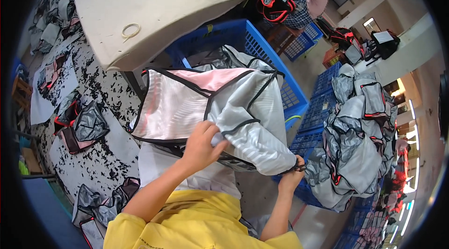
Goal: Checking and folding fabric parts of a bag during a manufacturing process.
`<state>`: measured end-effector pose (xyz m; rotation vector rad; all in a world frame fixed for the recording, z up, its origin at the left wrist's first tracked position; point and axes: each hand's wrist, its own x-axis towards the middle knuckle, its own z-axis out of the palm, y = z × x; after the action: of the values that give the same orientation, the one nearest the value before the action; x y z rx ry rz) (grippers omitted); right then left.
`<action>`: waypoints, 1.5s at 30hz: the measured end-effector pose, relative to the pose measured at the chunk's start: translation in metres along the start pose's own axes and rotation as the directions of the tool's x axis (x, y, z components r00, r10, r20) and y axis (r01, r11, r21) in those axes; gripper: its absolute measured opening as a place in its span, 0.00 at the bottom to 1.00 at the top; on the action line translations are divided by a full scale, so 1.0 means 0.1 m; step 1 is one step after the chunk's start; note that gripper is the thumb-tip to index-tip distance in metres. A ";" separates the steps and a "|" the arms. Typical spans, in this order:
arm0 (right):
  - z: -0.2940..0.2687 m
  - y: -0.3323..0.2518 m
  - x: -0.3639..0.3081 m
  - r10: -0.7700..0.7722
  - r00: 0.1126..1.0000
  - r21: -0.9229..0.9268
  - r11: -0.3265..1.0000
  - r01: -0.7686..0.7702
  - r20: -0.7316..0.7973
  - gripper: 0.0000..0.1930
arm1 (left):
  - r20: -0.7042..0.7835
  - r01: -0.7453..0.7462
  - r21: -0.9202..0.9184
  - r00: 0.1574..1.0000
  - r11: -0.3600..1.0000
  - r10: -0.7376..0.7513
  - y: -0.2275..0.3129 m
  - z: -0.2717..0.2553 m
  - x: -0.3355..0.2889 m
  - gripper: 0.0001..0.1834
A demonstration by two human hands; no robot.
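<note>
A sewn, silvery fabric piece (248, 94) with black edging and a pink panel is spread in front of me, over my lap and against a blue crate. My left hand (202, 145) is closed at its near middle, pinching a pale bit that looks like a fold of the cloth. At the piece's near right corner, my right hand (291, 176) is closed on the dark-edged end. Part of that grip is hidden by the cloth.
Behind the piece stands the blue crate (276, 69) with more silvery pieces. A pale table (163, 5) bears a ring-shaped roll (131, 30). Silvery pieces (355, 132) heap on blue crates at right. Black scraps (107, 129) litter the left floor. Another person (315, 1) handles red-black bags.
</note>
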<state>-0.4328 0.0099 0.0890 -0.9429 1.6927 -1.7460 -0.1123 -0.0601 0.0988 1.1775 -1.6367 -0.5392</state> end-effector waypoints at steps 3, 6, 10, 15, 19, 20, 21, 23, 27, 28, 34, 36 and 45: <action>-0.03 -0.10 0.03 0.026 0.998 -0.039 0.999 -0.024 0.049 0.07 | 0.114 0.312 -0.279 0.950 0.909 -0.291 0.06 0.07 0.38 0.09; -0.02 -0.21 0.19 -0.093 0.986 -0.040 0.994 0.099 0.139 0.05 | 0.130 0.345 -0.577 0.934 0.741 -0.333 0.09 0.05 0.88 0.05; 0.19 -0.52 0.33 -0.110 0.977 -0.064 0.990 0.123 0.180 0.13 | -0.026 0.050 -0.361 0.998 0.931 -0.063 0.27 -0.25 1.59 0.08; 0.32 -0.67 0.37 -0.076 0.969 -0.059 0.994 0.092 0.236 0.15 | -0.413 -0.195 -0.123 0.902 0.973 0.128 0.13 -0.54 1.98 0.05; 0.24 -0.65 0.33 -0.076 0.980 -0.062 0.994 0.088 0.182 0.16 | -0.430 0.160 -0.287 0.859 0.944 -0.277 0.06 -0.48 1.20 0.09; 0.27 -0.67 0.32 -0.071 0.981 -0.065 0.994 0.084 0.179 0.16 | -0.387 0.221 -0.321 0.857 0.921 -0.340 -0.07 -0.33 0.84 0.10; 0.32 -0.70 0.31 -0.081 0.976 -0.057 0.994 0.094 0.201 0.18 | -0.283 0.264 -0.337 0.887 0.904 -0.364 -0.13 -0.17 0.47 0.12; 0.31 -0.71 0.32 -0.092 0.970 -0.067 0.992 0.110 0.227 0.21 | -0.145 0.281 -0.364 0.925 0.888 -0.352 -0.10 0.05 0.11 0.14; 0.27 -0.73 0.33 -0.113 0.965 -0.060 0.990 0.131 0.236 0.21 | 0.080 0.382 -0.297 0.923 0.875 -0.376 0.19 0.35 0.35 0.19; 0.29 -0.74 0.32 -0.107 0.967 -0.069 0.990 0.125 0.229 0.21 | 0.073 0.382 -0.304 0.923 0.873 -0.379 0.15 0.37 0.41 0.19; 0.30 -0.67 0.46 -0.100 0.974 -0.091 0.988 0.121 0.203 0.17 | 0.404 0.614 -0.524 0.789 0.590 -0.463 0.07 -0.39 0.59 0.20; 0.30 -0.64 0.45 -0.100 0.968 -0.119 0.984 0.130 0.231 0.14 | 0.353 0.535 -0.777 0.807 0.332 -0.473 0.01 -0.67 0.59 0.17; 0.57 -0.55 0.36 -0.058 0.952 -0.192 0.974 0.120 0.300 0.09 | 0.303 0.561 -0.819 0.599 0.118 -0.741 -0.30 -0.52 0.06 0.20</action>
<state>-0.4055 -0.0493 0.1462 -1.3201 1.6779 -1.4153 -0.0525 -0.0685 0.0983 1.0017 -0.3087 -1.5901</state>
